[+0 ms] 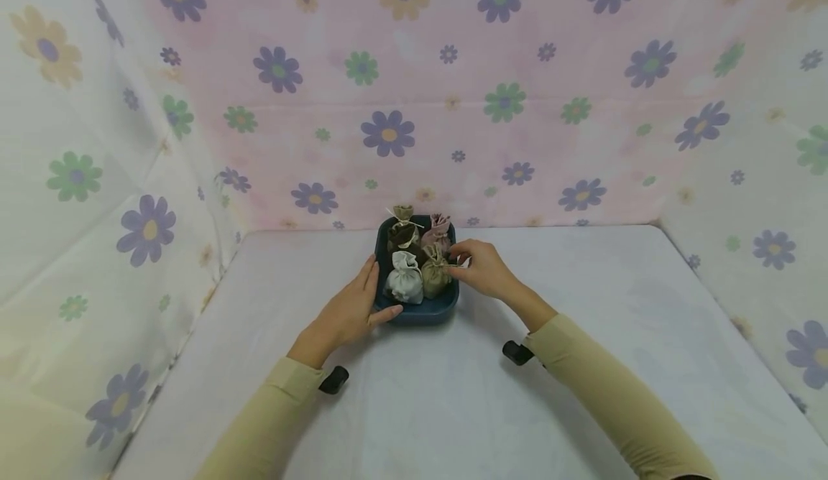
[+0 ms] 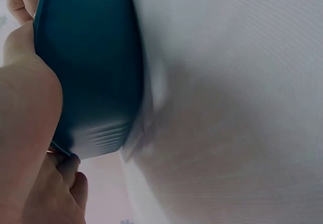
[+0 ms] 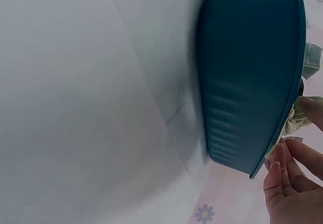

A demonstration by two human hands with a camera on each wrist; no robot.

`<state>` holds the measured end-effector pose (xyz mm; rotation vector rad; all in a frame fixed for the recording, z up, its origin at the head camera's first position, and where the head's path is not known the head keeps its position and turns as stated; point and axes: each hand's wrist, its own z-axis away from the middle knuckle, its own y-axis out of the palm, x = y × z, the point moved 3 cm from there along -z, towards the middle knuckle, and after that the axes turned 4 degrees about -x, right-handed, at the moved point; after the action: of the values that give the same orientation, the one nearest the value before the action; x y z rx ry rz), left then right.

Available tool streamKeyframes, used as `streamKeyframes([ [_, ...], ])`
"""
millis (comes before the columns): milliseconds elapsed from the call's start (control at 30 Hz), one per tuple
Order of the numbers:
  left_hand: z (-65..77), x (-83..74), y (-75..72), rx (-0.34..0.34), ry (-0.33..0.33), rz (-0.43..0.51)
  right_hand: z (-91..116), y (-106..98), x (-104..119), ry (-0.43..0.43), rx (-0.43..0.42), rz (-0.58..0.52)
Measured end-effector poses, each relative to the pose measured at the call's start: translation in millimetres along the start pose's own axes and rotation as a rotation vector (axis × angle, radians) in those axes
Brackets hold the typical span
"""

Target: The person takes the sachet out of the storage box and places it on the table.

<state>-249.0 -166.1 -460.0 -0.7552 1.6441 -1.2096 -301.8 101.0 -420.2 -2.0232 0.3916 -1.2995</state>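
Observation:
A dark blue plastic bin [image 1: 422, 313] stands on the table with several small drawstring pouches in it. The white pouch [image 1: 405, 282] sits front left, the olive pouch [image 1: 435, 277] front right. Behind them are a pink pouch [image 1: 437, 232] and a brown pouch with an olive top [image 1: 404, 233]. My left hand [image 1: 347, 310] rests against the bin's left side, fingers extended along it and thumb at the front rim. Over the right rim, my right hand [image 1: 481, 268] pinches the drawstring at the olive pouch's neck. In the right wrist view, the bin's rim partly hides the pouches.
The table [image 1: 427, 408] has a white cover. Flower-printed cloth walls [image 1: 414, 77] enclose it at the back and both sides, the back one close behind the bin. A black wrist camera mount [image 1: 334, 380] juts from the left cuff, another [image 1: 517, 353] from the right.

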Motion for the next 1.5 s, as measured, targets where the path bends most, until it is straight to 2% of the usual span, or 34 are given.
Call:
streamKeyframes([
  [333,-4.5,0.9,0.3,-0.002,0.011,-0.008,-11.2,9.3,-0.7,0.01,-0.019,0.028],
  [600,-3.4,-0.6,2.2,0.005,0.008,-0.011,-12.5,17.4,-2.7,0.064,-0.048,0.028],
  [933,-0.3,-0.1,1.1,0.019,-0.002,-0.014,-11.2,24.3,-2.8,0.035,-0.052,0.013],
  [1167,2.4,0.1,2.0,0.02,0.005,-0.022,-7.5,23.1,-4.7,-0.015,-0.037,0.012],
  [1500,2.7,-0.4,-0.7,0.004,0.009,-0.032,-4.4,5.7,8.3,0.013,-0.038,-0.073],
])
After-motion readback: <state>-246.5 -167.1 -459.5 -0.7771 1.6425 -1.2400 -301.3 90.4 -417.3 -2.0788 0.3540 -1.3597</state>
